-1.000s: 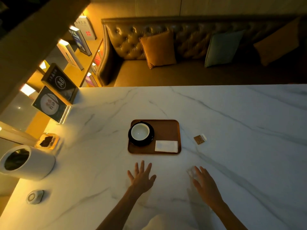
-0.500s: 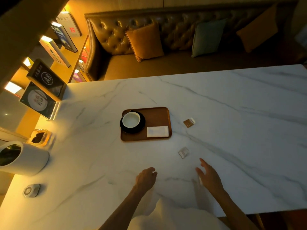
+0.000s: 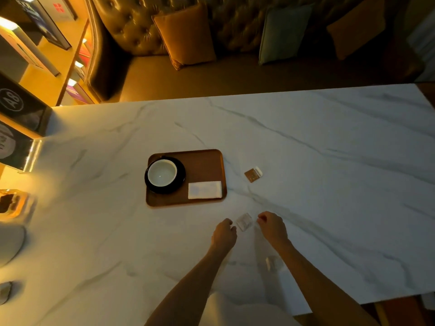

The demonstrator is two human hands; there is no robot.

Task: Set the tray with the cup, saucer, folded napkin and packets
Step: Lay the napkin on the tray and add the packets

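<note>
Cup and saucer sit at the left of the tray, with the folded napkin at its near right corner. No packet is on the tray. The clear packet lies flat on the table, skewed, directly between my left hand and right hand. The left is marginally closer. Both sets of fingers are curled, and I cannot tell whether either pinches the packet. The brown packet lies just right of the tray. The tray lies ahead and to the left.
</note>
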